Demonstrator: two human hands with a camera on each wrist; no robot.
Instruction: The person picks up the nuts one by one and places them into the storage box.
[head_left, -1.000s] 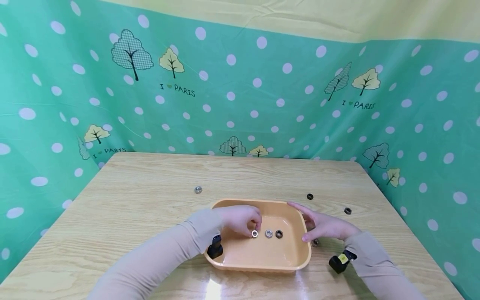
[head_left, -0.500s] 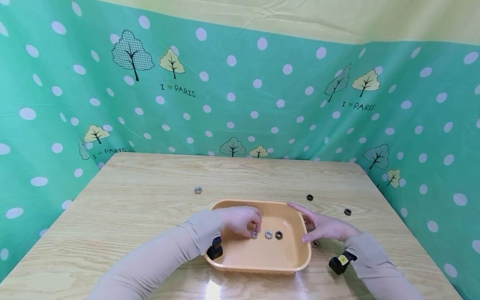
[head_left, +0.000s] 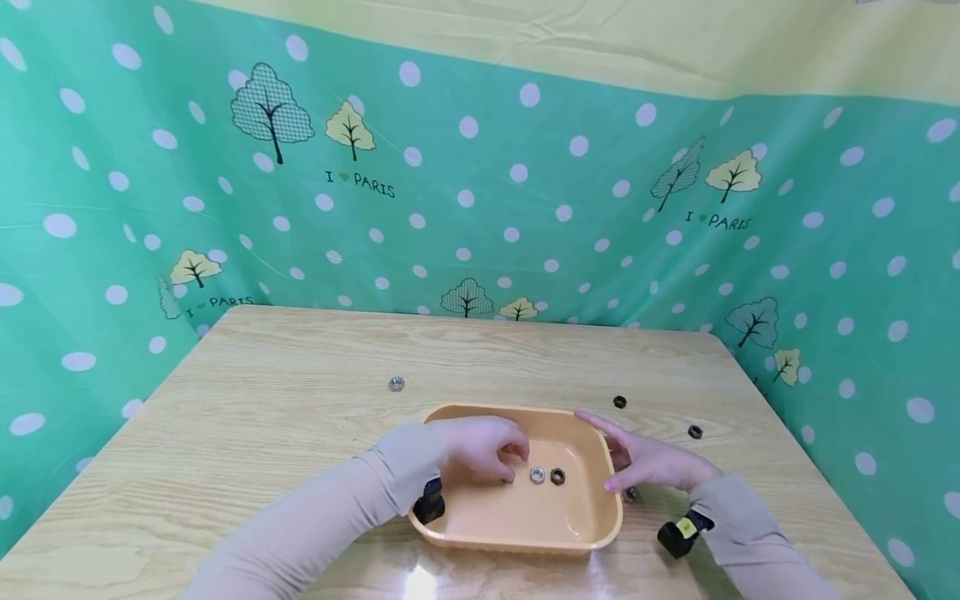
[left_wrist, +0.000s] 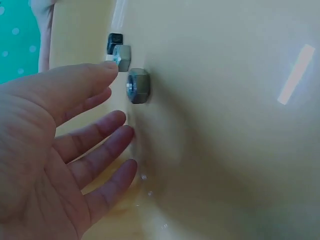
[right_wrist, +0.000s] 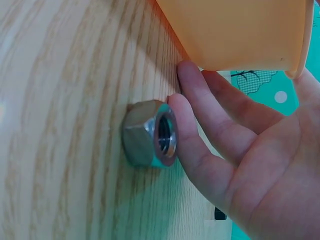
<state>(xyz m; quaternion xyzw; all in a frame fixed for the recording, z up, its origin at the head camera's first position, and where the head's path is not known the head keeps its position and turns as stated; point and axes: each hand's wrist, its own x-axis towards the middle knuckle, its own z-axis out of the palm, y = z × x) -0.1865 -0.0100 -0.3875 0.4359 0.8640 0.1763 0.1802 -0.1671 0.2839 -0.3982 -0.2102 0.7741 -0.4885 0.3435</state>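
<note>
My left hand (head_left: 483,446) is inside the orange plastic basin (head_left: 525,518), its fingers spread apart and nothing between them. Beside its thumb a silver hex nut (left_wrist: 139,86) lies on the basin floor, mostly hidden by the hand in the head view. A second silver nut (head_left: 537,475) and a dark nut (head_left: 557,476) lie to its right in the basin. My right hand (head_left: 656,462) holds the basin's right side, with the thumb over the rim and the fingers along the outer wall. Close to those fingers another hex nut (right_wrist: 150,134) stands on the table.
On the wooden table (head_left: 300,358) behind the basin lies a silver nut (head_left: 397,383) to the left. Two dark nuts, one black (head_left: 619,402) and one brownish (head_left: 696,432), lie to the right. A polka-dot curtain (head_left: 480,225) hangs around the table.
The left hand has let go of the silver nut, and its fingers have spread apart. The right hand stays on the basin. The head view has shifted slightly.
</note>
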